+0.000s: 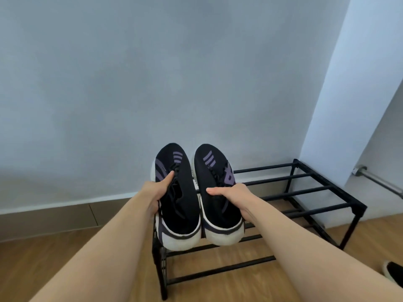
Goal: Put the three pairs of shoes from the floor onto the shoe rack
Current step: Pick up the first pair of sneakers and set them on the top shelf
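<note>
I hold a pair of black sneakers with purple stripes and white soles, toes pointing to the wall. My left hand [156, 195] grips the left sneaker [174, 192] at its opening. My right hand [232, 197] grips the right sneaker [214, 171] the same way. Both shoes hover over the left end of the black metal shoe rack [305, 192], at its top tier. Whether the soles touch the bars is unclear. Another dark shoe with a pale sole [393, 274] lies on the floor at the right edge, partly cut off.
The rack stands on a wooden floor [54, 247] against a grey wall [152, 83]. A white pillar [349, 94] rises behind the rack's right end, with a metal bar [379, 180] beside it. The rack's other bars carry nothing visible.
</note>
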